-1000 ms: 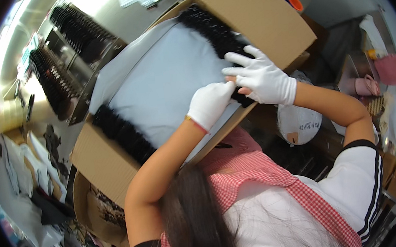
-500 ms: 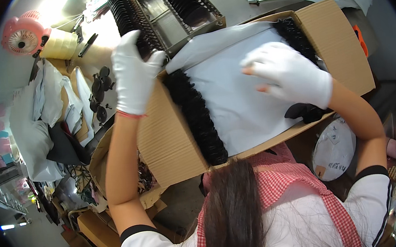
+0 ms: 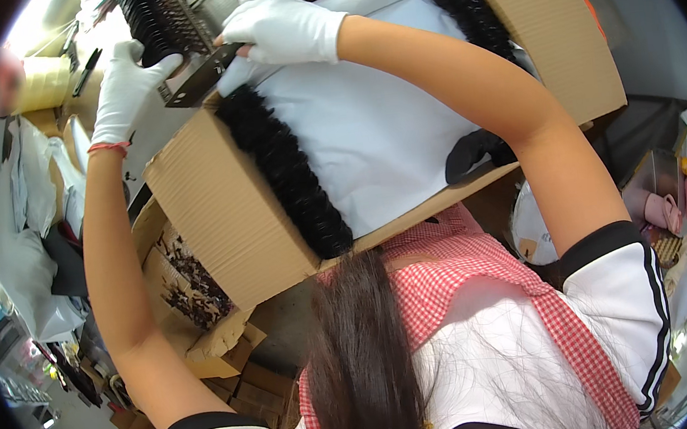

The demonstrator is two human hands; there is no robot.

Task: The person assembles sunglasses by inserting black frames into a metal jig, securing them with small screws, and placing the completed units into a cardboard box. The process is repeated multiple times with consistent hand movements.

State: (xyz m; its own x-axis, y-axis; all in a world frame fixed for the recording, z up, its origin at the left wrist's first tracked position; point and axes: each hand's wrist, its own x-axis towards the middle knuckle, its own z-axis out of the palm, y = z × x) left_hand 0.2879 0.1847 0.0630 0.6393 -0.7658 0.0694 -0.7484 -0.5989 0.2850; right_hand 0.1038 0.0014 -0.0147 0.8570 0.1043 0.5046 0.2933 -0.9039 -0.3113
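Observation:
Both my hands wear white gloves. My left hand [image 3: 128, 93] is at the far left, thumb and fingers apart, beside a row of dark thin discs [image 3: 151, 21] in a metal rack [image 3: 199, 79]. At the rack's near end my right hand [image 3: 286, 28] has its fingers curled over the metal edge; its grip is partly hidden. Beneath my right forearm stands an open cardboard box [image 3: 222, 210]. A white sheet [image 3: 368, 128] lies in it, between black, ruffle-edged rows [image 3: 284, 166] at either end. Dark rounded pieces [image 3: 471, 155] lie at its near right corner.
A black pen [image 3: 87, 72] and a pale yellow roll [image 3: 41, 83] lie at the far left. White bags [image 3: 33, 172] hang over the left side. Below the box's left flap is another carton [image 3: 192, 285] with dark scraps. A pink item [image 3: 661, 210] is at right.
My right hand has moved from over the white sheet, left and away, to the rack's end. My left hand has shifted left in the picture. The whole view has also shifted.

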